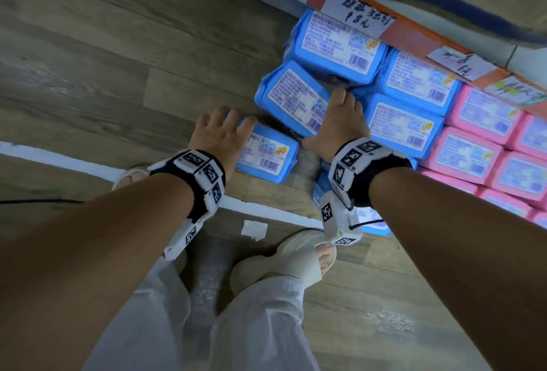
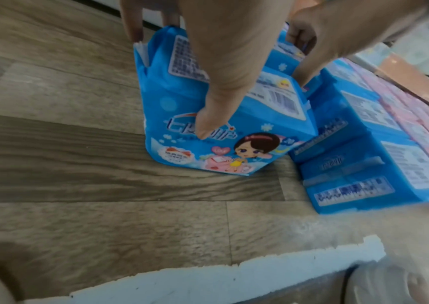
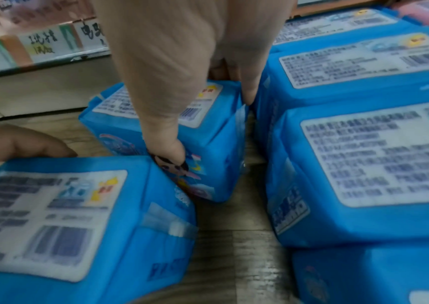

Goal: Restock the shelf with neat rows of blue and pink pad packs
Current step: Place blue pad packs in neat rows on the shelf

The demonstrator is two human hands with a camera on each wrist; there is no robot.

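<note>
Several blue pad packs (image 1: 405, 125) and pink pad packs (image 1: 485, 139) lie in rows on the wooden floor under a shelf edge. My left hand (image 1: 225, 125) grips one loose blue pack (image 1: 266, 154) from above. In the left wrist view the thumb presses its printed front (image 2: 221, 123) and the fingers hook over its far edge. My right hand (image 1: 340, 113) grips a second blue pack (image 1: 293, 98) beside the rows. In the right wrist view the thumb sits on that pack's near side (image 3: 114, 127) and a finger runs down its right side.
The orange shelf edge (image 1: 399, 27) carries handwritten price labels along the top right. A white line (image 1: 266, 210) crosses the floor near my sandalled feet (image 1: 305, 255). A white paper scrap (image 1: 254, 230) lies between them. A black cable (image 1: 38, 201) runs at left.
</note>
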